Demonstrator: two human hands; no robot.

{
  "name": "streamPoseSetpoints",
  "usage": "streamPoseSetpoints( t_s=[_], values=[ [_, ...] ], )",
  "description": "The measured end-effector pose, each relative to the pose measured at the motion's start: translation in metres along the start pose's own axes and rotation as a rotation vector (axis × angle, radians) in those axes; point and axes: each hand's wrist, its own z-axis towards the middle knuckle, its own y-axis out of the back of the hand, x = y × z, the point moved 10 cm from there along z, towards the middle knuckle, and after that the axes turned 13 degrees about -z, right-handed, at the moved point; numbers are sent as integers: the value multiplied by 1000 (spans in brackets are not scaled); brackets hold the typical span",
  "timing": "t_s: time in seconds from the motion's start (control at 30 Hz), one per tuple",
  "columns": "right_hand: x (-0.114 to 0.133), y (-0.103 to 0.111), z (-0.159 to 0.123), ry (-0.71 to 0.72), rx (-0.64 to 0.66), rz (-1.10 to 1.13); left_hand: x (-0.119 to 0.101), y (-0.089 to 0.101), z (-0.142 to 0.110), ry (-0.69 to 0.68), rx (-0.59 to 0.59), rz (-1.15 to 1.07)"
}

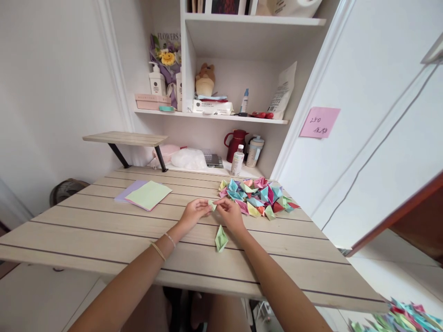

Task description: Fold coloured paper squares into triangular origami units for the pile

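Between my two hands is a small folded piece of light green paper [212, 206], held just above the table. My left hand [197, 213] pinches its left side, and my right hand [230, 214] pinches its right side. Fingers cover much of the piece, so its exact shape is hard to make out. Below the hands, on the table, lies a finished-looking green paper boat [221, 239]. Right behind my right hand spreads a pile of folded paper boats [256, 196] in pink, blue, yellow, red and green.
A stack of green paper sheets [148, 195] lies at left on the slatted table [104, 226]. Behind stand a plastic bottle [237, 160], a red jug [236, 144] and a tumbler [255, 151]. A small raised shelf [125, 138] is at back left. More paper boats [398, 318] lie lower right.
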Motion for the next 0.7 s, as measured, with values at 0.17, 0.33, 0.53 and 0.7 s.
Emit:
streamPoseSetpoints(
  t_s=[0.17,0.33,0.53,0.7],
  values=[
    [9,-1,-1,33,51,-69,-2,10,3,-29,-37,61],
    [14,5,1,87,62,-180,-23,3,2,-195,36,372],
    [41,-1,-5,366,125,-543,-32,-17,-7,-349,180,693],
    [50,-7,-11,461,134,-731,-34,-23,-11,-367,199,813]
  ],
)
